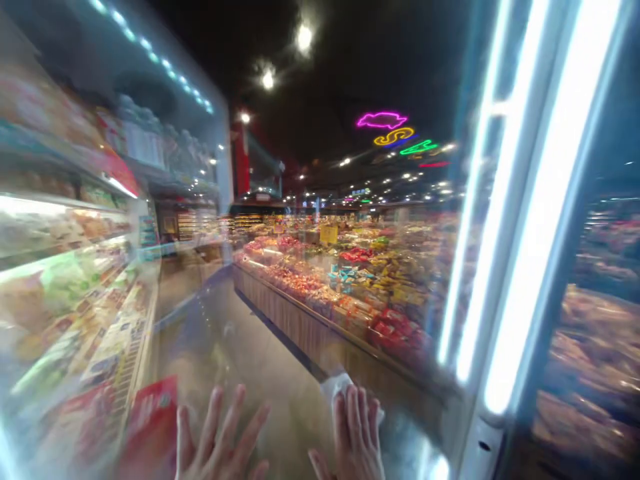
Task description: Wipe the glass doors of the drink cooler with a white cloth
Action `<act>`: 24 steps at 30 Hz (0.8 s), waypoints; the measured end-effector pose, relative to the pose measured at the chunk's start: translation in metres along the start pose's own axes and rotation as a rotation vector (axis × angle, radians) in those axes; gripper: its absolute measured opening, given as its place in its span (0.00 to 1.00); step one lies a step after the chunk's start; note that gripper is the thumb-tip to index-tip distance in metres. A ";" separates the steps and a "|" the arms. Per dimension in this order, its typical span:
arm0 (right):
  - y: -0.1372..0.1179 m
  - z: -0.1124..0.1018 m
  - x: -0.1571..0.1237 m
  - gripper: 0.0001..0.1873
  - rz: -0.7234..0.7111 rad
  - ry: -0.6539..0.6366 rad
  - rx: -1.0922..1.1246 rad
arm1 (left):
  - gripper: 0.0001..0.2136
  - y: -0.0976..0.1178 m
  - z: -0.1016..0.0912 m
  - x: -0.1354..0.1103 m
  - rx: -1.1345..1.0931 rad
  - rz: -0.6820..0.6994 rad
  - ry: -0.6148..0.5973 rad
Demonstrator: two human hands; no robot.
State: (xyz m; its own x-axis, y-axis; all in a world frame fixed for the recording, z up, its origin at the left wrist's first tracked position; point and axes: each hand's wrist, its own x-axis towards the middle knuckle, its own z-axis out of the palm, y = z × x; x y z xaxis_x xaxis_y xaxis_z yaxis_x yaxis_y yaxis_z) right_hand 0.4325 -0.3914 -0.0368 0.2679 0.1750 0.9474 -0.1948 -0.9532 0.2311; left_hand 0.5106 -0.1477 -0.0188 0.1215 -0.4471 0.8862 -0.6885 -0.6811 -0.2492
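Fingers [353, 413] of the right hand [356, 437] are laid flat, pinning a white cloth [334, 385] to the glass door [280, 333] — the cloth is seen poking out up-left of the fingertips. The left hand [215, 443] is spread empty on the pane, just beside — farther from the cloth.

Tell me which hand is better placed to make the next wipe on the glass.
Right, most likely. The right hand lies flat on the white cloth, pressing it against the glass pane. The left hand is bare, with its fingers spread on the glass, apparently only bracing.
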 end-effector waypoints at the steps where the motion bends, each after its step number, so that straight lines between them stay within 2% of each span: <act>1: 0.000 -0.004 0.022 0.46 0.015 -0.015 0.008 | 0.36 -0.004 -0.010 0.019 -0.008 0.002 0.002; 3: 0.005 -0.012 0.070 0.46 0.084 -0.017 0.040 | 0.36 -0.010 -0.025 0.054 -0.015 -0.009 -0.005; 5: 0.008 -0.016 0.104 0.45 0.152 0.012 0.066 | 0.35 -0.012 -0.034 0.076 -0.014 -0.023 -0.028; 7: 0.006 -0.017 0.109 0.44 0.153 0.009 0.084 | 0.34 -0.008 -0.036 0.082 -0.009 -0.028 -0.073; 11: 0.007 -0.016 0.089 0.45 0.019 -0.036 0.115 | 0.33 0.006 -0.030 0.079 0.015 0.045 -0.072; 12: 0.013 -0.017 0.094 0.46 0.010 -0.031 0.121 | 0.33 0.009 -0.029 0.084 0.020 0.054 -0.055; 17: 0.045 -0.026 0.158 0.49 0.089 0.028 0.153 | 0.35 0.012 -0.030 0.131 0.016 -0.033 0.021; 19: 0.047 -0.026 0.152 0.49 0.026 0.022 0.156 | 0.36 0.011 -0.031 0.139 0.025 -0.033 0.053; 22: 0.057 -0.024 0.124 0.48 -0.239 0.002 0.166 | 0.36 0.000 -0.036 0.138 0.064 -0.031 0.062; 24: 0.079 -0.026 0.132 0.48 -0.372 0.011 0.160 | 0.35 -0.014 -0.044 0.141 0.097 -0.037 0.059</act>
State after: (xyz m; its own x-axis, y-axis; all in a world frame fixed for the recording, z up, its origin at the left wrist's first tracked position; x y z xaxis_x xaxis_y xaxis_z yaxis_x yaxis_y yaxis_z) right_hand 0.4276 -0.4372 0.1125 0.2820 0.5167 0.8084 0.0635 -0.8508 0.5217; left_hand 0.5055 -0.1753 0.1267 0.1012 -0.3871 0.9165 -0.6113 -0.7510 -0.2497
